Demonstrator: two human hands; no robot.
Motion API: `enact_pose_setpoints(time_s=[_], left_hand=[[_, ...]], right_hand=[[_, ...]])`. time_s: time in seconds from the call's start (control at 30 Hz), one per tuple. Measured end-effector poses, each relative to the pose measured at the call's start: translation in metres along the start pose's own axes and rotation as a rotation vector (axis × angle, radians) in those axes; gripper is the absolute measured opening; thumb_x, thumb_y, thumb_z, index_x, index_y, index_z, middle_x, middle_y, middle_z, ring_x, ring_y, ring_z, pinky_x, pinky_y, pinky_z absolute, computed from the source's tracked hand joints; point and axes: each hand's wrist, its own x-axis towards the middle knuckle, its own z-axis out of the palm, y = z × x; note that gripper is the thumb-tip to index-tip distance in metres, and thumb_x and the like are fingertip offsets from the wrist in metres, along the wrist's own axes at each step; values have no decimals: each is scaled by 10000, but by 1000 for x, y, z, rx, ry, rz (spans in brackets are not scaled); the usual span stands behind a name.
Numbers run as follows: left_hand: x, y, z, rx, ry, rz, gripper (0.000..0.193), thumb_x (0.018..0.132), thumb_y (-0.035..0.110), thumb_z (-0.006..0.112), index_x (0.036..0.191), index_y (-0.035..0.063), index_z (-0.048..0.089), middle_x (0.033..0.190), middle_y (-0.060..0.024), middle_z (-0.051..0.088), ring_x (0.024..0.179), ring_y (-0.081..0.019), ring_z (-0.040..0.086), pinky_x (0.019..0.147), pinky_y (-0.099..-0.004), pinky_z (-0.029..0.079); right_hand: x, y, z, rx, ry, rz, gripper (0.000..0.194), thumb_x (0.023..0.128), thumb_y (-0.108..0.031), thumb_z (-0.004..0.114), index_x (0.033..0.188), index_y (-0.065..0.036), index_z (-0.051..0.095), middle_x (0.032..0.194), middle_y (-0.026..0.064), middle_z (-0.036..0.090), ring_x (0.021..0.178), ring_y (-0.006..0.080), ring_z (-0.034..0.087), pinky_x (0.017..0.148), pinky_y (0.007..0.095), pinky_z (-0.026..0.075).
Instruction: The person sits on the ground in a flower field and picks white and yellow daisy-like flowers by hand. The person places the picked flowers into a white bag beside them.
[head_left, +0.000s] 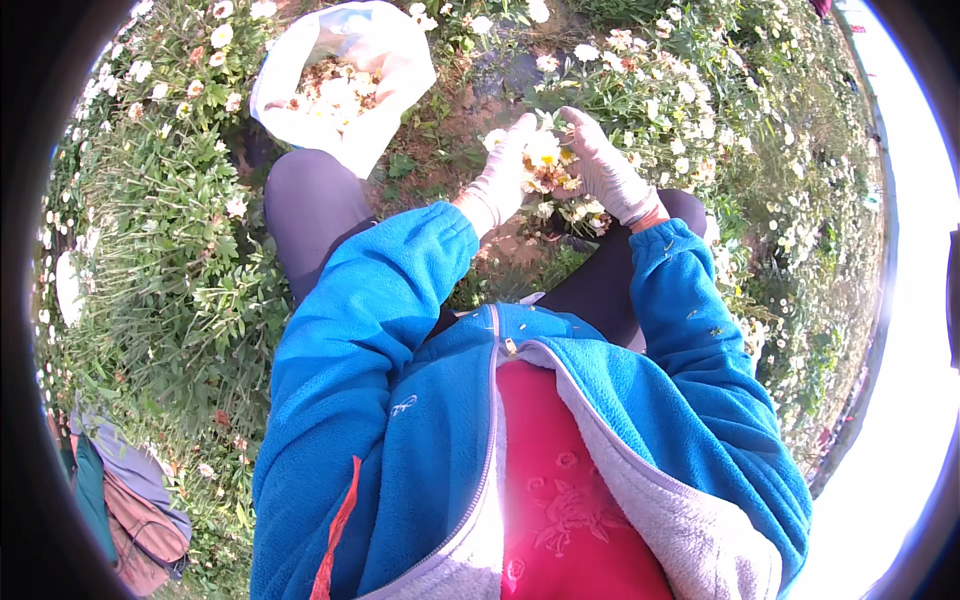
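Note:
Both hands wear pale gloves and meet over a cluster of cream flowers with yellow centres (543, 150). My left hand (506, 176) closes around the cluster's left side, thumb upward. From the right, my right hand (606, 169) cups the same cluster, its thumb raised and its fingers partly hidden behind the blooms. Browned blossoms (551, 178) show between the palms. Up and to the left of my hands, an open white plastic bag (401, 71) holds picked flower heads (337, 90), some white and some brown.
Flowering bushes (667, 97) grow on the right, and more dense plants (172, 240) stand on the left. Bare soil (510, 251) shows between my bent knees. A strip of dark sheeting (502, 75) lies beyond my hands. Cloth items or bags (139, 502) rest at the lower left.

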Motion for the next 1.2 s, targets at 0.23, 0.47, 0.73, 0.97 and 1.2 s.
enact_pose_setpoints(time_s=[0.23,0.47,0.73,0.97,1.2], left_hand=[[-30,-7,-2,845,94,379,274,918,335,591,1051,104,650,982,-55,665,883,-219,608,808,-349,491],[-54,-17,-16,1662,221,931,141,868,126,645,991,57,638,926,-104,685,814,-201,651,732,-318,512],[-95,-10,6,1247,341,510,179,848,130,664,947,-18,664,796,-95,685,731,-143,613,677,-295,491],[-157,14,61,1125,-103,645,173,901,170,627,953,7,655,778,-22,642,693,-87,587,632,-258,489],[-136,54,-34,577,301,196,219,930,190,554,1084,34,563,903,-99,636,565,-161,568,363,-231,367]], right_hand=[[-17,39,23,353,18,-155,796,907,-543,536,1512,-178,168,1512,128,232,1232,333,447,844,465,515],[-18,61,42,291,47,-335,674,982,-381,501,1487,-53,199,1450,106,346,1276,238,426,1002,408,415],[-29,62,44,262,-76,-250,576,995,-404,459,1431,-53,325,1349,96,468,1132,197,525,880,345,475],[-23,66,31,-142,-66,-302,488,955,-484,480,1064,-41,655,946,53,647,895,157,582,777,313,483],[-23,56,-17,382,445,-154,479,965,-501,395,970,-112,673,982,48,681,851,140,559,641,338,464]])
